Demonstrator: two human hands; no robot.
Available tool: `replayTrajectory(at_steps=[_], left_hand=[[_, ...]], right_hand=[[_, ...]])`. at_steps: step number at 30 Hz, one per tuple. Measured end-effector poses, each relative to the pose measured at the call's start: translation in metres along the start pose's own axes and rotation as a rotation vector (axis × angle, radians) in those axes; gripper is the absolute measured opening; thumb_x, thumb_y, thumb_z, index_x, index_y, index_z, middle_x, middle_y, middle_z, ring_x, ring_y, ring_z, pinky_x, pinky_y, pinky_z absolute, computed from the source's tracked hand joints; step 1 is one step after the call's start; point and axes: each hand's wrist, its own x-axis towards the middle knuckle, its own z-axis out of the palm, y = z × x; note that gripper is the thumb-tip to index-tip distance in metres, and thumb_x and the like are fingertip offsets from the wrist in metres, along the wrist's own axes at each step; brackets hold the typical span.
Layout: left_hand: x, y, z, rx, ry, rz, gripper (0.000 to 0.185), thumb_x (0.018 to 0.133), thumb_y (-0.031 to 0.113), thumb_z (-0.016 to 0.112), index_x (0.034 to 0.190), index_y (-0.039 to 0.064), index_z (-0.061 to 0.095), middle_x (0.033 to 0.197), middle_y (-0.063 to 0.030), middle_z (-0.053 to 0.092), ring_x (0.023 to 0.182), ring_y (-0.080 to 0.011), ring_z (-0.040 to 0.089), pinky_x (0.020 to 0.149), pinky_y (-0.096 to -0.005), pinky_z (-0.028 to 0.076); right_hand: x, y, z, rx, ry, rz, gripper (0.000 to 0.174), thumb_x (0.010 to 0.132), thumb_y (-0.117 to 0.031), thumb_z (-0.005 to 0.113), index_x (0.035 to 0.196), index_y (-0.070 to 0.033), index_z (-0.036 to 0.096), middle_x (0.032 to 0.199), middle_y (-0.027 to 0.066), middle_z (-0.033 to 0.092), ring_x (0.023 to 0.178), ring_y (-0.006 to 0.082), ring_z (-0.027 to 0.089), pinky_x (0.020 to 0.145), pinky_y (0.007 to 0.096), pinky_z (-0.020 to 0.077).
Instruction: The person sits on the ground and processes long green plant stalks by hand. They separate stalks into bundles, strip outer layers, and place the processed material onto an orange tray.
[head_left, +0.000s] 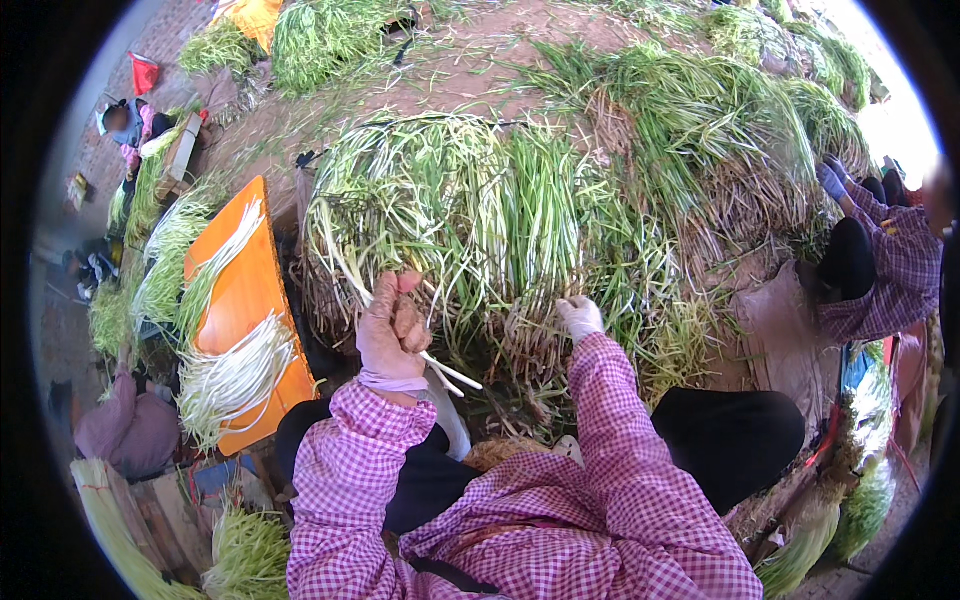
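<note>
A broad heap of long green stalks with white lower parts, perhaps garlic shoots or chives, lies in front of me, its brown, ragged root ends towards me. My left hand, in a worn light glove with fingertips bare, is closed around a few pale stalks whose white ends stick out below it. My right hand, in a whitish glove, touches the heap's near edge with fingers bent; whether it pinches a stalk cannot be told. Left of my left hand, cleaned white stalks lie in bunches on an orange board.
Another large heap of stalks lies at the upper right. A co-worker in a checked sleeve sits at the right edge, and others sit at the left. Tied bundles lie at the lower left. My knees flank the near side of the heap.
</note>
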Motion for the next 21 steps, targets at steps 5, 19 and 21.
replayTrajectory(at_steps=[5, 19, 21], left_hand=[[0.004, -0.006, 0.002, 0.073, 0.008, -0.039, 0.033, 0.089, 0.036, 0.054, 0.091, 0.004, 0.063, 0.045, 0.0056, 0.031, 0.033, -0.007, 0.023, 0.035, -0.0249, 0.015], [0.008, -0.035, -0.009, 0.368, 0.002, -0.182, 0.02, 0.078, 0.006, 0.068, 0.095, -0.002, 0.059, 0.079, -0.0093, 0.064, 0.062, -0.0102, 0.059, 0.046, -0.0168, 0.045], [0.001, -0.034, -0.006, 0.267, -0.059, -0.188, 0.019, 0.075, 0.001, 0.069, 0.09, -0.003, 0.058, 0.077, -0.0079, 0.063, 0.062, -0.0124, 0.059, 0.051, -0.0185, 0.048]], right_hand=[[-0.055, -0.032, 0.024, 0.745, -0.201, -0.119, 0.016, 0.084, -0.01, 0.062, 0.099, -0.004, 0.062, 0.081, 0.0055, 0.063, 0.067, 0.0139, 0.06, 0.064, 0.0281, 0.0535], [-0.162, -0.043, 0.048, 0.274, -0.939, -0.559, 0.007, 0.082, -0.005, 0.063, 0.087, -0.003, 0.059, 0.075, 0.0018, 0.055, 0.066, 0.0089, 0.055, 0.061, 0.0236, 0.0465], [-0.152, -0.043, 0.037, 0.165, -0.754, -0.692, 0.018, 0.08, -0.01, 0.066, 0.094, -0.002, 0.059, 0.09, 0.0054, 0.061, 0.088, 0.0142, 0.059, 0.074, 0.0252, 0.0473]])
